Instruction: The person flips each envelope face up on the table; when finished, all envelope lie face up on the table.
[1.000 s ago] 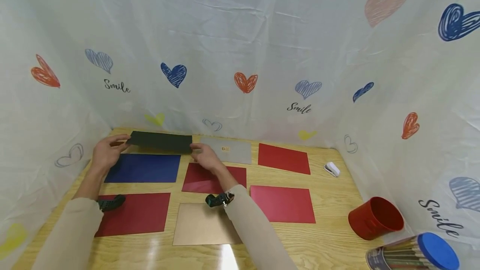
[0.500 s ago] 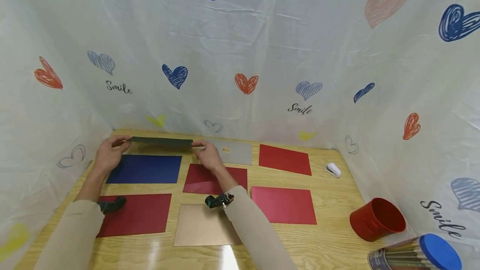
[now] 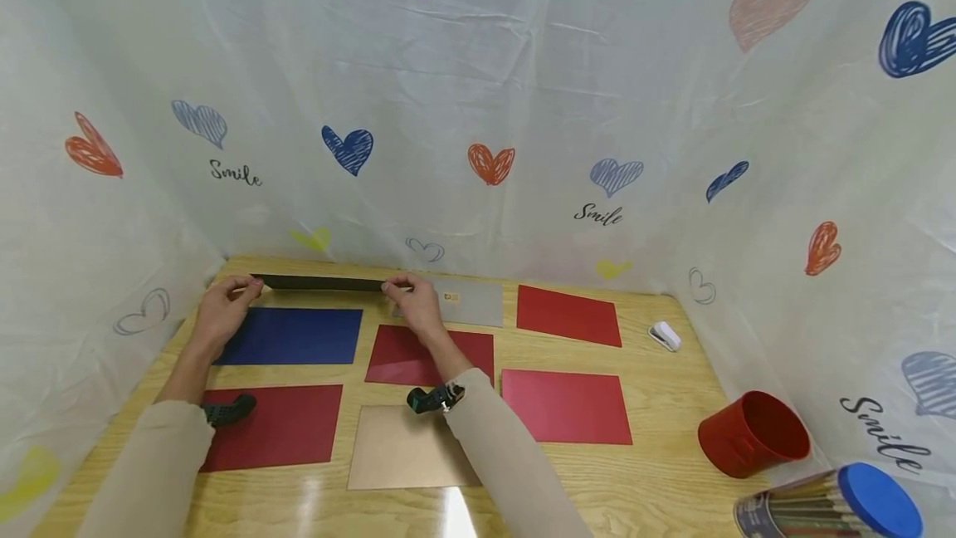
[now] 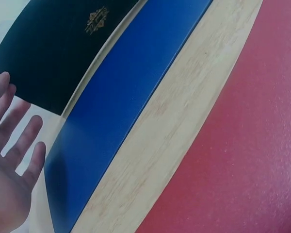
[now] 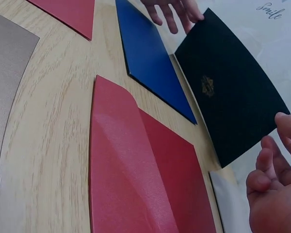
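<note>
A dark green envelope (image 3: pixel 321 282) with a gold emblem is held up by its two short ends at the back left of the table, almost edge-on in the head view. My left hand (image 3: pixel 224 305) pinches its left end; in the left wrist view the thumb and index finger are at its corner and the other fingers are spread. At the opposite end my right hand (image 3: pixel 417 303) pinches with thumb and fingers, as the right wrist view shows. Just in front lies a blue envelope (image 3: pixel 299 336). A grey envelope (image 3: pixel 474 303) with a small gold mark is partly behind my right hand.
More flat envelopes lie around: dark red (image 3: pixel 472 351), bright red (image 3: pixel 568 315), pinkish red (image 3: pixel 566 407), tan (image 3: pixel 396 448) and another red (image 3: pixel 291 426). At right are a white stapler (image 3: pixel 665 336), a red cup (image 3: pixel 728 437) and a blue-lidded pencil tub (image 3: pixel 802 509). A curtain (image 3: pixel 448 90) hangs behind.
The dark green envelope has tilted from showing its broad face to nearly edge-on in the head view. Both hands keep their pinch on its ends and have shifted only slightly.
</note>
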### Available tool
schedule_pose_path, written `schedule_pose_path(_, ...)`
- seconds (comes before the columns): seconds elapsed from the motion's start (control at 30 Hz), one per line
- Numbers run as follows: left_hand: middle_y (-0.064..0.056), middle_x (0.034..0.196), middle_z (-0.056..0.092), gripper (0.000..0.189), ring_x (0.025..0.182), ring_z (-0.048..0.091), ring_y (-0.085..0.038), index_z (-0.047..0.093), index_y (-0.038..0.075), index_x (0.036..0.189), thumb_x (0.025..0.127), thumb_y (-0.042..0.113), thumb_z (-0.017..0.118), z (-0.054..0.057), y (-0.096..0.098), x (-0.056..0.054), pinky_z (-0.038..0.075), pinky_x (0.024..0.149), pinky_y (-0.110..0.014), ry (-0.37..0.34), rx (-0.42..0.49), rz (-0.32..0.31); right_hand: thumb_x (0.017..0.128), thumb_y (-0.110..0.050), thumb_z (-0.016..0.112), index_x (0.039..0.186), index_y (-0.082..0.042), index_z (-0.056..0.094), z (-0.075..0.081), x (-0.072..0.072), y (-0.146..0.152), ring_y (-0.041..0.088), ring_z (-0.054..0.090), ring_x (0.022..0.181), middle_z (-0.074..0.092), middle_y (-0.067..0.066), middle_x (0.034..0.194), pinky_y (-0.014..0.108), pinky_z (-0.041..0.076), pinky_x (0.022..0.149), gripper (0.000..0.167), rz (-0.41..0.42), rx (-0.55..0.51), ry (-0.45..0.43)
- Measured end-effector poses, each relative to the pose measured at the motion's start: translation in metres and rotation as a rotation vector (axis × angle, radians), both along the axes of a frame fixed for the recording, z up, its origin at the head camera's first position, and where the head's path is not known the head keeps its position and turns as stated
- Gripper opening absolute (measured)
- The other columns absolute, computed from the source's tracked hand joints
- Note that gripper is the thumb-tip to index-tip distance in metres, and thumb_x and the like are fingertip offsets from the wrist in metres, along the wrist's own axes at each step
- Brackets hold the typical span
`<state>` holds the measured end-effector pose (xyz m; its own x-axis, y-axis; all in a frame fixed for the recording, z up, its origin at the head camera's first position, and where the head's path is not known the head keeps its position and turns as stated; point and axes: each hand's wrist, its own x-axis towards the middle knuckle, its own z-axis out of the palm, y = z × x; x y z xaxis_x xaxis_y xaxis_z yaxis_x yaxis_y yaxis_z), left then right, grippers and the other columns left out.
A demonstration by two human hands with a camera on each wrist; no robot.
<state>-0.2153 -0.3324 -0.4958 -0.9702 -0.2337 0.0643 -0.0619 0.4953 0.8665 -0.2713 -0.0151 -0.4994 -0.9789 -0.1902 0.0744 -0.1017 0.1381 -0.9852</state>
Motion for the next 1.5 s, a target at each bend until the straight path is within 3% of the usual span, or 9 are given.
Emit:
schedule_pose_path(0.13,-0.023,0.139,0.050,0.060,0.093,0.039,0.014,0.053,-0.004,0.135,0.105,0.047,0.047,-0.003,0.000,-0.002,0.046,0.092,-0.050,-0.005,-0.035,0.002,0.094,-0.034,0.072,0.096,-0.022,0.075,-0.001,-0.002,-0.001,0.025,0.065,0.089,0.068,-0.009,0.098,0.033,0.051,0.068,0.012,-0.047,0.040,0.039)
schedule_pose_path(0.37,-0.026,0.132,0.057,0.052,0.089,0.047,0.011,0.058,-0.001,0.135,0.104,0.040,0.053,-0.003,-0.002,0.000,0.044,0.072,-0.020,0.041,-0.103,0.008,0.095,-0.035,0.071,0.101,-0.022,0.077,-0.001,-0.002,0.000,0.018,0.065,0.085,0.069,-0.009,0.105,0.027,0.051,0.063,0.015,-0.007,0.122,0.096)
schedule_pose_path(0.47,-0.029,0.126,0.060,0.044,0.089,0.064,-0.011,0.060,-0.001,0.134,0.104,0.030,0.056,-0.003,-0.003,-0.001,0.044,0.066,-0.017,0.084,-0.178,0.008,0.098,-0.031,0.068,0.109,-0.018,0.077,0.000,-0.003,0.002,0.023,0.067,0.084,0.070,-0.007,0.114,0.026,0.051,0.060,0.020,0.055,0.183,0.131)
schedule_pose_path(0.6,-0.033,0.130,0.055,0.036,0.103,0.063,-0.046,0.059,-0.005,0.132,0.102,0.014,0.059,-0.004,-0.001,-0.004,0.053,0.071,-0.035,0.163,-0.290,-0.019,0.100,-0.024,0.065,0.120,-0.013,0.074,0.001,-0.007,0.004,0.031,0.067,0.078,0.067,-0.002,0.124,0.025,0.045,0.052,0.024,0.127,0.261,0.170)
schedule_pose_path(0.73,-0.035,0.133,0.049,0.034,0.111,0.057,-0.051,0.057,-0.008,0.131,0.100,0.006,0.059,-0.004,0.002,-0.006,0.049,0.084,-0.060,0.190,-0.301,-0.033,0.101,-0.019,0.064,0.125,-0.012,0.070,0.002,-0.011,0.005,0.025,0.064,0.067,0.063,0.001,0.129,0.024,0.043,0.051,0.027,0.166,0.325,0.222)
schedule_pose_path(0.9,-0.035,0.130,0.050,0.031,0.114,0.056,-0.052,0.057,-0.010,0.128,0.099,0.002,0.059,-0.003,0.003,-0.004,0.048,0.090,-0.062,0.194,-0.270,-0.019,0.101,-0.017,0.064,0.130,-0.012,0.067,0.003,-0.013,0.006,0.008,0.051,0.061,0.061,0.003,0.129,0.021,0.043,0.055,0.030,0.197,0.427,0.309)
schedule_pose_path(1.1,-0.035,0.131,0.049,0.030,0.113,0.058,-0.053,0.058,-0.010,0.127,0.100,0.003,0.060,-0.003,0.004,-0.004,0.051,0.086,-0.058,0.204,-0.264,-0.037,0.100,-0.014,0.064,0.133,-0.014,0.065,0.005,-0.016,0.007,0.007,0.051,0.071,0.062,0.001,0.129,0.020,0.044,0.065,0.033,0.185,0.570,0.399)
schedule_pose_path(1.33,-0.035,0.128,0.045,0.036,0.113,0.059,-0.053,0.055,-0.012,0.129,0.095,-0.004,0.062,-0.002,0.005,-0.007,0.042,0.067,-0.004,0.182,-0.189,-0.062,0.102,-0.017,0.059,0.136,-0.014,0.064,0.003,-0.017,0.008,0.017,0.057,0.124,0.055,0.003,0.145,0.031,0.046,0.104,0.034,0.218,0.681,0.395)
schedule_pose_path(1.5,-0.034,0.128,0.045,0.042,0.113,0.059,-0.052,0.054,-0.010,0.131,0.092,-0.004,0.065,-0.003,0.007,-0.011,0.042,0.069,-0.009,0.145,-0.239,-0.047,0.103,-0.020,0.058,0.139,-0.018,0.061,-0.005,-0.016,0.006,0.015,0.053,0.130,0.054,0.000,0.145,0.030,0.043,0.108,0.036,0.217,0.710,0.349)
